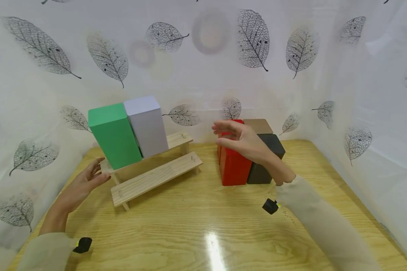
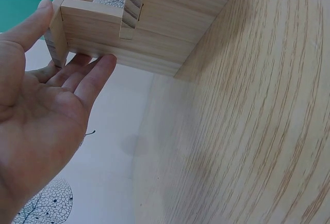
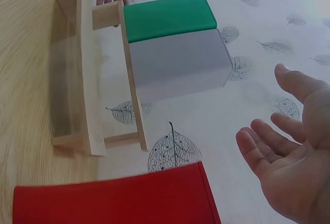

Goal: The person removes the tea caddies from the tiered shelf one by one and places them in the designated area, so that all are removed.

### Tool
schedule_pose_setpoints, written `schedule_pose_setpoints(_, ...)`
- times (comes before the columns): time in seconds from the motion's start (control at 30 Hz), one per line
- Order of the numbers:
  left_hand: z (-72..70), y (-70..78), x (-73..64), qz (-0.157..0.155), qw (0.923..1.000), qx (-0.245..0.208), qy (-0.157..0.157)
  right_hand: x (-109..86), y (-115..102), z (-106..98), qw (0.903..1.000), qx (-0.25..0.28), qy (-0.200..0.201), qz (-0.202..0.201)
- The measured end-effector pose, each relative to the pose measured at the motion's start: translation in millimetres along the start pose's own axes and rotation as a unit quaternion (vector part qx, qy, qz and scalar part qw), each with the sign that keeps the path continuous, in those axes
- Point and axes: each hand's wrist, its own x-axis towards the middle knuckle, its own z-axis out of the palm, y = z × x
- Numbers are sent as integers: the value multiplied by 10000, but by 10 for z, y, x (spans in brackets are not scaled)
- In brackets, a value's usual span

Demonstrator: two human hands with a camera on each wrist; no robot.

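Note:
A two-step wooden rack stands on the left of the table. On its upper step a green box and a pale lilac box stand side by side. My left hand holds the left end of that step, thumb at one edge and fingers at the other, as the left wrist view shows. Above a red box, my right hand is raised with nothing in it, its fingers apart from the thumb. In the right wrist view, the red box lies below that hand.
Beside the red box stands a black box. A brown box is behind them, and more red shows behind my right hand. Leaf-printed white sheeting walls the wooden table at the back and sides.

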Motion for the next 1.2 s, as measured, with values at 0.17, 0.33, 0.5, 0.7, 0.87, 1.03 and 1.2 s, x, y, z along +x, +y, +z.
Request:
schedule_pose_setpoints(0.17, -1, 10, -2, -12, 10000, 10, 11, 181, -15, 134, 9999, -14, -81, -103)
schedule_pose_setpoints(0.33, 4, 17, 4, -38, 10000, 36, 20, 367, -37, 267, 9997, -159, -135, -95)
schedule_pose_setpoints(0.5, 1, 23, -3, 20, 9999, -142, -16, 562, -49, 396, 9996, -194, -192, -81)
schedule_pose_setpoints(0.7, -1, 16, -3, -39, 10000, 89, 18, 764, -66, 532, 9990, -340, -268, -132)
schedule_pose_setpoints(0.87, -3, 12, -3, -21, 10000, -33, 14, 904, -61, 618, 9993, -257, -263, 72)
schedule_pose_setpoints(1.03, 4, -4, -2, 11, 10000, -78, 14, 1046, 4, 701, 9993, -277, -200, 179)
schedule_pose_setpoints(1.2, 1, -9, -1, -14, 10000, -48, 20, 1176, 41, 777, 9990, -376, -123, 206)
